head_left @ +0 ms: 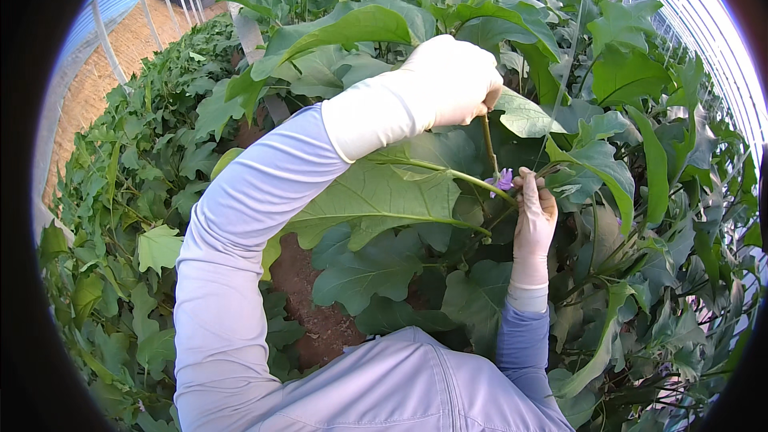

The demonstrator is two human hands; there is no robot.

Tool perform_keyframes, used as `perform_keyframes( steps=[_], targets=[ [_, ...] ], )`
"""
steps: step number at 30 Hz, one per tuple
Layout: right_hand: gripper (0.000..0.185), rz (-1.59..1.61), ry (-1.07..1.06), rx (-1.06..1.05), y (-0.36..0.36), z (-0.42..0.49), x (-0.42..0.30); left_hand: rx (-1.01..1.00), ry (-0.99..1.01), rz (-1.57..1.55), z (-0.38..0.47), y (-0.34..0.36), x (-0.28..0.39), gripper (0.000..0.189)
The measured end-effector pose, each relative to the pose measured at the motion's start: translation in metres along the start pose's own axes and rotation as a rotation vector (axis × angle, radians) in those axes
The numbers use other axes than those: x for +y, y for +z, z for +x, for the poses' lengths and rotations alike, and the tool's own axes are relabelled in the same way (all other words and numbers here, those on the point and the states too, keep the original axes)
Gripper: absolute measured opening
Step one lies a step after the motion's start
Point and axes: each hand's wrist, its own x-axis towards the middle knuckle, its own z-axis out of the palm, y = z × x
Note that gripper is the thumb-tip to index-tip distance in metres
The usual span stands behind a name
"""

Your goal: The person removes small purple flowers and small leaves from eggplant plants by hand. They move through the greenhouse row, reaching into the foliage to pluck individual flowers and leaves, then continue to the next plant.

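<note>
My left hand [459,81], in a pale glove, reaches across at the top with its back towards me. Its fingertips pinch the upper part of a thin brownish-green eggplant stem [489,141]. Lower and to the right, my gloved right hand [535,210] has thumb and fingers closed around an eggplant stem junction [510,197]; the exact grip is partly hidden by the fingers. Between the two hands hangs a purple eggplant flower [503,182]. A broad eggplant leaf [384,198] stretches left from the junction, below my left forearm.
Dense eggplant plants [144,150] stand on both sides. A thin support string [567,72] runs down close to my right hand. A pale post [243,18] rises at the upper left, and brown soil [306,306] shows below the leaves.
</note>
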Motion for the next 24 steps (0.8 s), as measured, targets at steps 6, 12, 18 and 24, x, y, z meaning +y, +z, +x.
perform_keyframes(
  steps=[6,12,18,24],
  targets=[
    [0.033,-0.268,-0.271,0.319,0.010,-0.033,-0.006,0.172,0.291,0.251,0.010,0.013,-0.001,0.006],
    [0.029,-0.739,-0.828,-0.267,0.089,-0.097,-0.031,0.625,0.349,0.155,-0.030,0.003,0.005,0.009],
    [0.047,-1.136,-0.822,-0.472,0.198,-0.104,0.010,0.544,0.252,-0.941,-0.196,-0.001,-0.074,0.046],
    [0.043,-2.032,-0.074,-0.443,0.209,-0.105,0.061,-0.140,-0.336,-1.128,-0.395,0.087,-0.180,0.046]
  ],
)
